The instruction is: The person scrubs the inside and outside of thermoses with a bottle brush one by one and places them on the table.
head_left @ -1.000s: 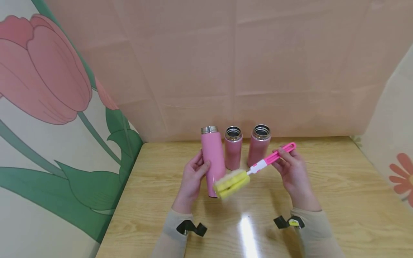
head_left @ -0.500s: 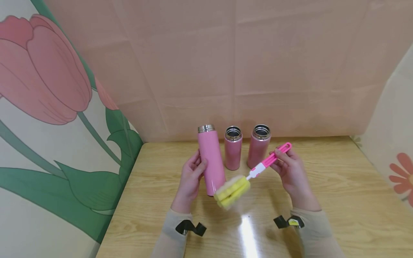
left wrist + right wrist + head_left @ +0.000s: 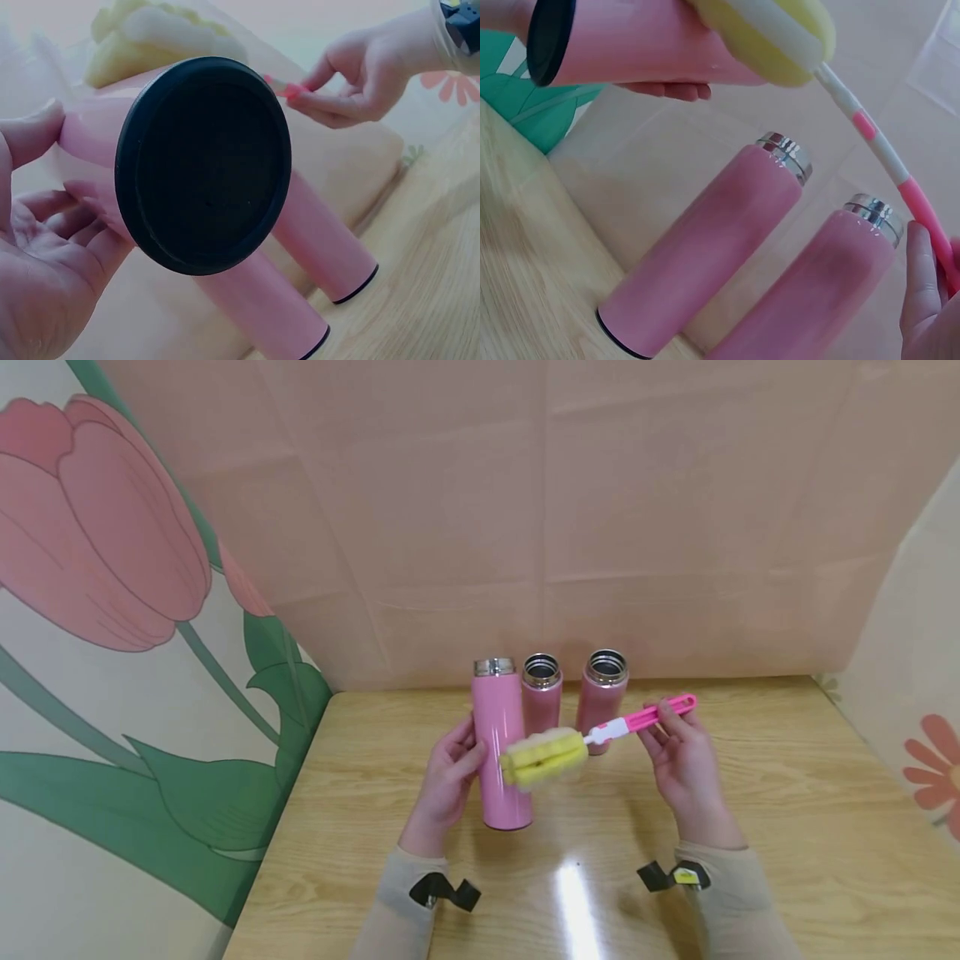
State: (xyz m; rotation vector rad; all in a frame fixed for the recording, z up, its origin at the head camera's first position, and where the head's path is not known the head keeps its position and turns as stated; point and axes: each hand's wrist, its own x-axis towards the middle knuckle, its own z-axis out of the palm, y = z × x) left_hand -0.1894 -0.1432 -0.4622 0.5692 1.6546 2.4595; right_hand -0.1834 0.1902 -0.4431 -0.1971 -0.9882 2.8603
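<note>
My left hand [image 3: 447, 777] grips a tall pink thermos bottle [image 3: 498, 718] around its middle, thumb in front. The bottle is held up off the table, its steel neck at the top; its black base [image 3: 206, 165] faces the left wrist camera. My right hand [image 3: 682, 760] pinches the pink handle of a bottle brush [image 3: 611, 729] between thumb and fingers. The brush's yellow sponge head [image 3: 546, 757] points left and overlaps the held bottle's side in the head view. In the right wrist view the sponge [image 3: 780, 37] lies in front of the bottle [image 3: 645, 41].
Two more pink bottles, a left one [image 3: 542, 702] and a right one [image 3: 602, 693], stand upright and uncapped on the wooden table [image 3: 360, 860]. A beige cloth backdrop [image 3: 420, 510] rises behind them. A tulip-printed wall [image 3: 135, 527] borders the left side.
The sponge end has swung down, then up across the held bottle, the brush now lying flatter. The held bottle tipped slightly left, then came back right and more upright. The standing bottles stayed put.
</note>
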